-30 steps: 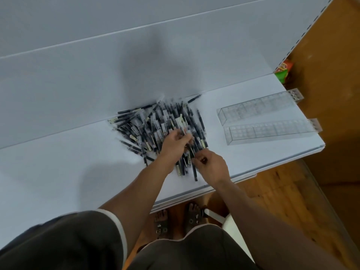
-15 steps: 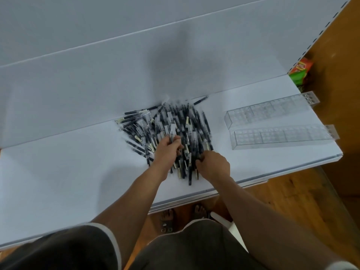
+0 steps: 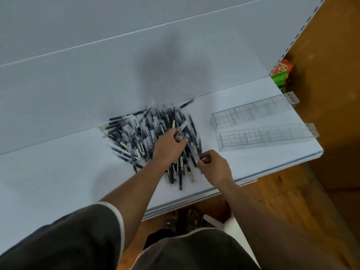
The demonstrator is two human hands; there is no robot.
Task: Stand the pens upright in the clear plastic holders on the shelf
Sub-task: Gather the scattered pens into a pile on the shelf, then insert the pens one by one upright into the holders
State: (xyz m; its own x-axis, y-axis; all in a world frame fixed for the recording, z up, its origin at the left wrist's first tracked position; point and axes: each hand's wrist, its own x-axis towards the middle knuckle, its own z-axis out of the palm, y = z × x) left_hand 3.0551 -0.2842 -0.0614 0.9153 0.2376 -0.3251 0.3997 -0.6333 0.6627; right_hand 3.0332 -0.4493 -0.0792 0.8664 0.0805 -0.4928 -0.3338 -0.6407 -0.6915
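Note:
A heap of dark pens (image 3: 148, 131) lies on the white shelf (image 3: 58, 172), near its middle. My left hand (image 3: 169, 147) rests over the heap and grips a pen (image 3: 181, 127) that sticks up past its fingers. My right hand (image 3: 213, 165) sits at the heap's right edge and pinches the end of a dark pen (image 3: 199, 148). Two long clear plastic holders lie to the right, the far one (image 3: 251, 112) and the near one (image 3: 266, 135), both without pens in them.
The shelf's front edge (image 3: 224, 191) runs just below my right hand, with wooden floor (image 3: 282, 201) beyond it. A green and orange packet (image 3: 281, 73) stands at the shelf's far right corner. The white back panel (image 3: 116, 65) rises behind the heap.
My left hand has lifted a pen out of the heap. My right hand has shifted to the right edge of the heap and pinched a pen there. The camera view has moved slightly.

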